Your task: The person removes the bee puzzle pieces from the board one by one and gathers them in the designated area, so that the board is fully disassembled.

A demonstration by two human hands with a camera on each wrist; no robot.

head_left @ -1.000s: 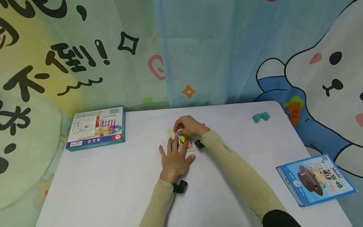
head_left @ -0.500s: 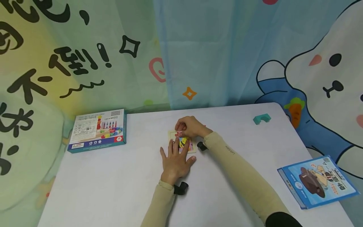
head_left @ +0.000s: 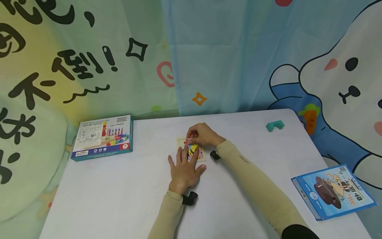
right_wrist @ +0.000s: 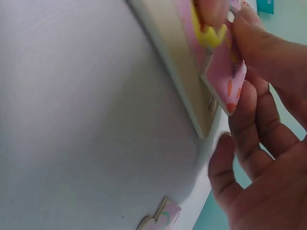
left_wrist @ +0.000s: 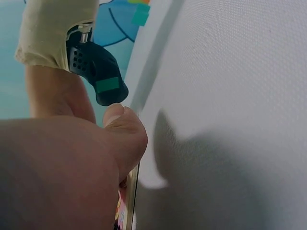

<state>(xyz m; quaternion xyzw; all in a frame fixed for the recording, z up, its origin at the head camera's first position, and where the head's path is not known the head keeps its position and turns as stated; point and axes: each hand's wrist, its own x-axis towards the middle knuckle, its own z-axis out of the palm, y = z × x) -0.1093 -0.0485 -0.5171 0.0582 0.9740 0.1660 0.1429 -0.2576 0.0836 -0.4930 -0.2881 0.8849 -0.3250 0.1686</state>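
A small jigsaw board (head_left: 180,142) with a pale wooden rim and a bee picture lies on the white table. My left hand (head_left: 184,174) rests on its lower part, fingers straight and spread. Over the upper part, my right hand (head_left: 204,134) pinches a pink puzzle piece (right_wrist: 223,79) between thumb and fingers. In the right wrist view that piece is tilted, one corner raised over the board's rim (right_wrist: 184,81). Fingers hide much of the picture. Beside the board lies a loose puzzle piece (right_wrist: 165,216), cut off by the frame. The left wrist view shows mostly my left thumb (left_wrist: 127,139).
A flat toy box (head_left: 102,137) lies at the back left of the white table (head_left: 119,199). A green arch-shaped block (head_left: 275,125) sits at the back right. Near the right edge is a blue box (head_left: 334,191). A printed curtain (head_left: 221,66) hangs behind.
My right hand has shifted slightly to the right over the board, still pinching the piece. My left hand stays in place on the board. The head view has tilted slightly.
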